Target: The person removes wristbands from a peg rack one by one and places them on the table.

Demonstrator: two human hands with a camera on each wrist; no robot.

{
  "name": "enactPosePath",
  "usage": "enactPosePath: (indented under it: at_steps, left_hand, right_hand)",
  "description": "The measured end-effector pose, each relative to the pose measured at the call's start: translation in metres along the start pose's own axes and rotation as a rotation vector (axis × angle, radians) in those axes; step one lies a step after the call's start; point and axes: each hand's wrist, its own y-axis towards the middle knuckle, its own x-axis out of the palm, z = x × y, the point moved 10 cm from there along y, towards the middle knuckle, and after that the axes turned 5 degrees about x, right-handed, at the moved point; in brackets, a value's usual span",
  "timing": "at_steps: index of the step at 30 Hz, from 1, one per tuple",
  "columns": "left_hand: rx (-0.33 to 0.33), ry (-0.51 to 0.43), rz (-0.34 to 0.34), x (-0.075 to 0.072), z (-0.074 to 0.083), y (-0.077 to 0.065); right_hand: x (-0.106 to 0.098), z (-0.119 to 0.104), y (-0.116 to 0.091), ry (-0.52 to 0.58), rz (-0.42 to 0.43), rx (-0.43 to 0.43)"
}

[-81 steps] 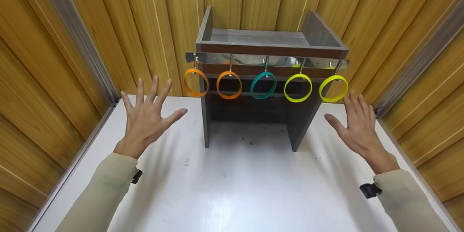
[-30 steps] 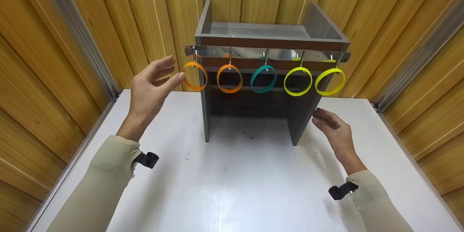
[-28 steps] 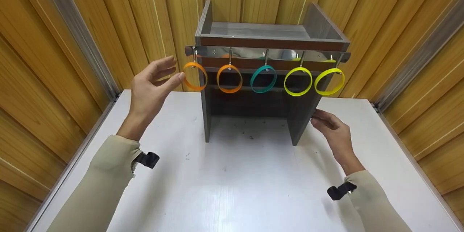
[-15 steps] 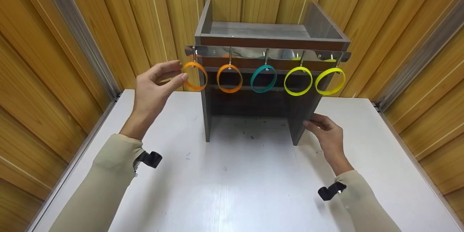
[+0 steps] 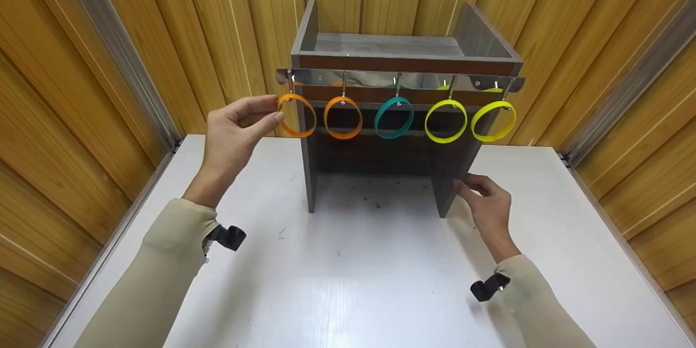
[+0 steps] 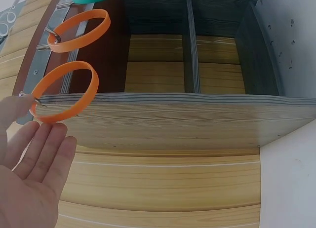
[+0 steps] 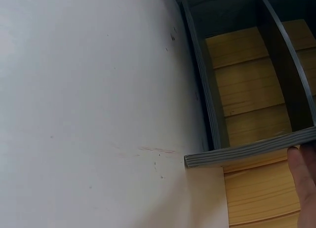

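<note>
Several coloured wristbands hang from the hooks of a metal rail [image 5: 370, 77] on a grey shelf unit [image 5: 307, 168]. My left hand [image 5: 228, 138] is at the leftmost orange wristband [image 5: 314, 125], with thumb and fingertips touching its left edge. In the left wrist view the fingers of that hand [image 6: 37, 164] lie nearly straight below the band, and the thumb is beside its hook. My right hand [image 5: 489, 209] is low at the outer face of the right side panel [image 5: 448, 190]. Its thumb touches the panel; the fingertips are partly hidden.
To the right hang a second orange wristband [image 5: 359, 128], a teal one [image 5: 379, 125] and two yellow ones, the farther [image 5: 484, 138] at the rail's end. The unit stands on a white table [image 5: 337, 283]. Wood-panelled walls [image 5: 217, 38] enclose the back and sides.
Both hands started spread apart, then moved in. My left hand reached the leftmost orange wristband, which has shifted slightly right. My right hand came lower and left, to the side panel.
</note>
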Motion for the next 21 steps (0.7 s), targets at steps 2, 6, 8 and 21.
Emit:
enactPosePath:
  at_steps: [2, 6, 8, 21]
  left_hand:
    - [0.002, 0.011, 0.001, 0.000, 0.000, 0.000]
    - [0.000, 0.025, -0.001, 0.001, 0.000, 0.001]
    - [-0.002, 0.023, 0.001, 0.001, 0.001, 0.001]
    - [0.022, -0.068, 0.081, -0.006, 0.011, 0.009]
  right_hand:
    - [-0.001, -0.001, 0.000, -0.034, 0.023, -0.007]
    - [-0.002, -0.003, -0.001, -0.083, 0.054, -0.018]
    - [-0.002, -0.003, -0.002, -0.089, 0.060, -0.024]
    - [-0.002, -0.002, -0.001, -0.139, 0.110, -0.057]
